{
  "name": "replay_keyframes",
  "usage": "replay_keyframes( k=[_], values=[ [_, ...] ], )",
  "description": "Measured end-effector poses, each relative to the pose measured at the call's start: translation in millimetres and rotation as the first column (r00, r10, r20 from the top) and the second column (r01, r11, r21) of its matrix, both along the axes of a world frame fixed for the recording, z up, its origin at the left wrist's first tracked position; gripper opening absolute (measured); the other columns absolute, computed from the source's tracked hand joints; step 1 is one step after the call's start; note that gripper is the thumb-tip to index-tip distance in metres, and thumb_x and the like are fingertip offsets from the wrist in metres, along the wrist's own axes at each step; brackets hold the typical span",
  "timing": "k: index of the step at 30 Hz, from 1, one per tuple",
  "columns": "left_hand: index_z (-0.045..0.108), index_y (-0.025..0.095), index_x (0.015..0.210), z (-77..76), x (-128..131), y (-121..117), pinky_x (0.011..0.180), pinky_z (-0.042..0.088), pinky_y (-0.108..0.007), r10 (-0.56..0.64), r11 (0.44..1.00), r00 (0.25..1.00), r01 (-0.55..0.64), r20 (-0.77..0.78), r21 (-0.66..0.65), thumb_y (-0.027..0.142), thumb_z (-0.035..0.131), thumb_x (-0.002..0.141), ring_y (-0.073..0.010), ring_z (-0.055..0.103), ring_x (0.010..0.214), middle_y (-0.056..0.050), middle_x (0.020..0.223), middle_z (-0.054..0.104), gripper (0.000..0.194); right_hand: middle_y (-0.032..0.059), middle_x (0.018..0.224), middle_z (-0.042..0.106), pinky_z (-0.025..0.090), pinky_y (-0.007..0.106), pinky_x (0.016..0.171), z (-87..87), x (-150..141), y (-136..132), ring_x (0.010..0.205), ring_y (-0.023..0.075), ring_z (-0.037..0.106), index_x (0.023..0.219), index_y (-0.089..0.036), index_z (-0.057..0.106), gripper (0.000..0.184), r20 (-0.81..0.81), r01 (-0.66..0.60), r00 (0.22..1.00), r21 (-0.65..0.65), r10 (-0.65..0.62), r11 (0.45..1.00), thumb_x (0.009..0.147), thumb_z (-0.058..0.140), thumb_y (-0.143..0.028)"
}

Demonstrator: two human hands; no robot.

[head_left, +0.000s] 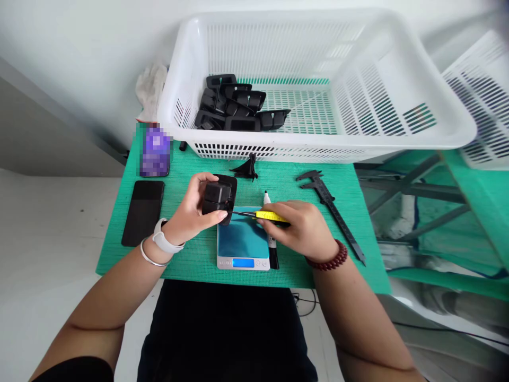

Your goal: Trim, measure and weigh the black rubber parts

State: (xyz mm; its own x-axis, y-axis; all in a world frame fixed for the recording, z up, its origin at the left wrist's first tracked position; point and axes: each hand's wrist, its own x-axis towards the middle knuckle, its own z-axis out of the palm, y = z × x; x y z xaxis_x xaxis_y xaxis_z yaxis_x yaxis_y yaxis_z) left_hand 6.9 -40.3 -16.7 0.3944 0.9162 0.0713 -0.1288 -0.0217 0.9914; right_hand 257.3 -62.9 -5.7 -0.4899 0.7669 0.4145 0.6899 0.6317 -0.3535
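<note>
My left hand (195, 208) grips a black moulded plastic part (218, 195) with a boxy middle and a flat flange, held above the left of a small digital scale (243, 245). In my right hand (299, 225) is a yellow-handled utility knife (272, 216), its blade pointing left. The blade's tip reaches the lower right edge of the part; whether it touches cannot be made out. Under my right hand, partly covered, lies a marker (272, 245) with a white and black body. The scale has a shiny blue-green plate and a lit blue display.
Behind, a large white plastic basket (318, 142) holds several similar black parts (234, 103). On the green mat (186, 268) are a small black piece (248, 167), a caliper (334, 212) at right, a black phone (143, 213) and a blurred purple item (155, 151) at left.
</note>
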Motion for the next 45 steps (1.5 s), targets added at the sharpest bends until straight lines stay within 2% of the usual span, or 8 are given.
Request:
replay_keyframes(
  k=[8, 14, 18, 29, 32, 36, 41, 45],
  values=[
    [0.038, 0.028, 0.115, 2.9, 2.3, 0.1, 0.063, 0.05, -0.021, -0.007, 0.999, 1.0, 0.008, -0.021, 0.053, 0.026, 0.076, 0.074, -0.012, 0.057, 0.083, -0.002, 0.105, 0.05, 0.056, 0.0036, 0.066, 0.069, 0.039, 0.026, 0.052, -0.9, -0.8, -1.4, 0.052, 0.013, 0.057, 0.085, -0.016, 0.07, 0.025, 0.006, 0.022, 1.0, -0.004, -0.022, 1.0, 0.089, 0.057, -0.037],
    [0.037, 0.031, 0.123, 5.4, 3.6, -1.4, 0.065, 0.05, -0.023, -0.043, 0.99, 0.999, 0.047, -0.033, 0.13, 0.028, 0.071, 0.079, -0.013, 0.055, 0.085, -0.003, 0.106, 0.049, 0.056, 0.0034, 0.067, 0.07, 0.039, 0.027, 0.053, -1.5, -1.7, -1.7, 0.053, 0.0132, 0.057, 0.083, -0.018, 0.07, 0.026, 0.019, 0.045, 0.999, -0.001, -0.045, 0.999, 0.09, 0.055, -0.038],
    [0.039, 0.032, 0.126, 5.1, 1.7, -2.0, 0.067, 0.052, -0.024, -0.073, 0.987, 0.996, 0.08, -0.056, 0.143, 0.032, 0.065, 0.085, -0.0134, 0.053, 0.085, -0.004, 0.107, 0.048, 0.049, 0.0023, 0.063, 0.068, 0.037, 0.027, 0.052, -1.1, -1.6, -1.4, 0.051, 0.0128, 0.054, 0.083, -0.017, 0.069, 0.026, 0.022, 0.055, 0.998, 0.011, -0.055, 0.998, 0.09, 0.055, -0.038],
    [0.042, 0.036, 0.126, 2.1, 1.7, -3.7, 0.067, 0.059, -0.027, -0.156, 0.988, 0.984, 0.157, 0.084, -0.007, 0.035, 0.058, 0.089, -0.014, 0.056, 0.086, -0.004, 0.11, 0.042, 0.04, 0.003, 0.065, 0.069, 0.036, 0.027, 0.052, -3.3, 0.1, -0.6, 0.051, 0.0125, 0.055, 0.083, -0.018, 0.07, 0.028, 0.051, 0.05, 0.997, 0.019, -0.051, 0.999, 0.091, 0.054, -0.04],
    [0.044, 0.035, 0.124, 1.2, 1.7, -2.1, 0.066, 0.06, -0.027, -0.131, 0.989, 0.985, 0.138, 0.112, -0.056, 0.035, 0.06, 0.088, -0.0147, 0.057, 0.087, -0.004, 0.111, 0.043, 0.039, 0.0042, 0.066, 0.07, 0.038, 0.027, 0.053, -1.9, 2.6, 0.2, 0.053, 0.0134, 0.058, 0.084, -0.018, 0.07, 0.027, 0.036, 0.039, 0.999, 0.017, -0.039, 0.999, 0.091, 0.054, -0.039],
    [0.044, 0.036, 0.123, 0.7, 2.6, 1.2, 0.061, 0.06, -0.027, -0.111, 0.986, 0.978, 0.13, 0.175, -0.105, 0.038, 0.06, 0.088, -0.0112, 0.06, 0.076, -0.003, 0.109, 0.044, 0.038, 0.0055, 0.07, 0.071, 0.042, 0.028, 0.055, -0.3, 4.8, 0.5, 0.057, 0.0144, 0.061, 0.089, -0.017, 0.069, 0.026, 0.005, 0.051, 0.999, -0.003, -0.051, 0.999, 0.091, 0.055, -0.038],
    [0.044, 0.032, 0.119, 3.7, 3.9, 2.5, 0.054, 0.059, -0.023, -0.088, 0.981, 0.977, 0.119, 0.194, -0.152, 0.046, 0.061, 0.086, -0.0091, 0.058, 0.068, -0.003, 0.105, 0.046, 0.04, 0.0036, 0.067, 0.069, 0.041, 0.026, 0.053, -0.1, 2.3, -0.2, 0.053, 0.0126, 0.057, 0.085, -0.018, 0.07, 0.026, -0.008, 0.005, 1.0, -0.005, -0.005, 1.0, 0.091, 0.056, -0.039],
    [0.045, 0.032, 0.117, 4.0, 3.2, 2.0, 0.051, 0.058, -0.023, -0.081, 0.981, 0.978, 0.113, 0.193, -0.157, 0.045, 0.064, 0.084, -0.0103, 0.059, 0.068, -0.002, 0.103, 0.046, 0.041, 0.0037, 0.068, 0.069, 0.041, 0.026, 0.052, 0.1, 1.1, -0.4, 0.053, 0.0127, 0.057, 0.086, -0.017, 0.069, 0.025, -0.007, -0.002, 1.0, 0.003, 0.002, 1.0, 0.091, 0.056, -0.038]
  ],
)
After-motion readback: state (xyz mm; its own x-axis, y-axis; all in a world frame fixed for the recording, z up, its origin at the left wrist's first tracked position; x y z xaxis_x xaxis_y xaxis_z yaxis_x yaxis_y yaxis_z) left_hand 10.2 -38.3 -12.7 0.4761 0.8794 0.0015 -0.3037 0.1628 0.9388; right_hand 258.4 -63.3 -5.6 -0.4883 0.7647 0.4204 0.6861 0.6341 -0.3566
